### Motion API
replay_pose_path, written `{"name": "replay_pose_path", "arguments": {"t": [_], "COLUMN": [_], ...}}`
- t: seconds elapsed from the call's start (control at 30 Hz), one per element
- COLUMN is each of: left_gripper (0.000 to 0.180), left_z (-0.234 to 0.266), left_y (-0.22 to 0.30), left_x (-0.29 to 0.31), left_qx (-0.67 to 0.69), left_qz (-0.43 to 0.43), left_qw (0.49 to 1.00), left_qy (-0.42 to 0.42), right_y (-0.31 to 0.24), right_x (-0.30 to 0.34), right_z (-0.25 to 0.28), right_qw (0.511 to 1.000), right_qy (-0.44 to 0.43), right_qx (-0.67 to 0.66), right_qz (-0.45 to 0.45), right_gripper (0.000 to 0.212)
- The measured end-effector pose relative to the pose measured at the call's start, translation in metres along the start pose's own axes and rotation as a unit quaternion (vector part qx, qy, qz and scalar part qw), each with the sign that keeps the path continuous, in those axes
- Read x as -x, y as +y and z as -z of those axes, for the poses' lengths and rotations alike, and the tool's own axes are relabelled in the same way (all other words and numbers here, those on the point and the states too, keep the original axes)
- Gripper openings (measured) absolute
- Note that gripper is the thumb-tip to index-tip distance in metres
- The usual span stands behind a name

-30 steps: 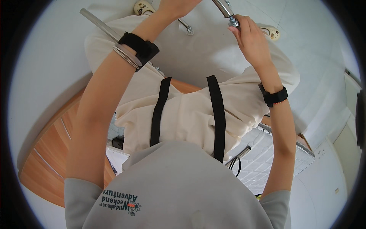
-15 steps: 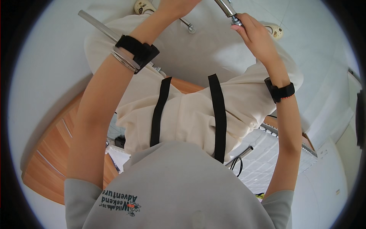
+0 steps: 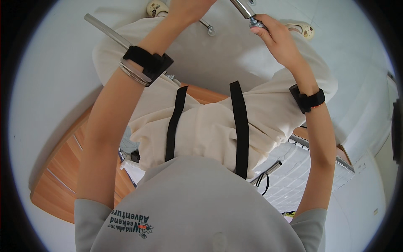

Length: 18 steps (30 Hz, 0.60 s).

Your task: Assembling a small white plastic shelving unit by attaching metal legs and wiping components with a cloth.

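My right hand (image 3: pixel 280 41) is closed, thumb and fingers pinching a threaded metal foot (image 3: pixel 257 23) at the lower end of a shiny chrome tube (image 3: pixel 243 7). The tube runs out of view past the top edge. My left hand (image 3: pixel 192 9) is cut off by the top edge, so its fingers are hidden. Just below it, a thin metal rod with a round foot (image 3: pixel 210 30) shows over the floor. Across my left thigh lies another metal tube (image 3: pixel 107 30), passing behind my left wrist; a metal fitting (image 3: pixel 171 77) shows beyond it.
Behind me are a wood-grain board (image 3: pixel 63 176) on the left and a white quilted-looking surface (image 3: pixel 289 172) on the right. A metal tube (image 3: pixel 273 168) with a black cable loop (image 3: pixel 263 183) lies there. My feet in cream clogs (image 3: pixel 303 30) stand apart on the pale floor (image 3: pixel 222 59).
The chrome tube and my right fingers on its foot have shifted slightly left and up. My left hand has moved a little left.
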<state>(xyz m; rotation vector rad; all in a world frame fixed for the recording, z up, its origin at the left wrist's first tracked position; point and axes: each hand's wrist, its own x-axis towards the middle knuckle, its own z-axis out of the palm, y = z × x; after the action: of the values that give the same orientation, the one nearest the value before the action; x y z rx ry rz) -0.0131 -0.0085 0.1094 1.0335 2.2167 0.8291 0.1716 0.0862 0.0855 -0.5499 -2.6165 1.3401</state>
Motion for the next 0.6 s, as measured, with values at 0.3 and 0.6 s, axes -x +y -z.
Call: {"name": "replay_pose_path", "arguments": {"t": [0.3, 0.6], "left_gripper": [0.072, 0.076], "left_z": [0.003, 0.01], "left_y": [0.0, -0.007], "left_x": [0.001, -0.009], "left_qx": [0.028, 0.003], "left_qz": [-0.006, -0.007], "left_qw": [0.999, 1.0], "left_qy": [-0.034, 0.018], "right_y": [0.014, -0.004], "right_x": [-0.002, -0.006], "right_z": [-0.004, -0.009], "right_qw": [0.985, 0.984], "right_qy": [-0.051, 0.021], "right_qx": [-0.161, -0.142], "right_qz": [-0.023, -0.109], "right_gripper": [0.028, 0.035]}}
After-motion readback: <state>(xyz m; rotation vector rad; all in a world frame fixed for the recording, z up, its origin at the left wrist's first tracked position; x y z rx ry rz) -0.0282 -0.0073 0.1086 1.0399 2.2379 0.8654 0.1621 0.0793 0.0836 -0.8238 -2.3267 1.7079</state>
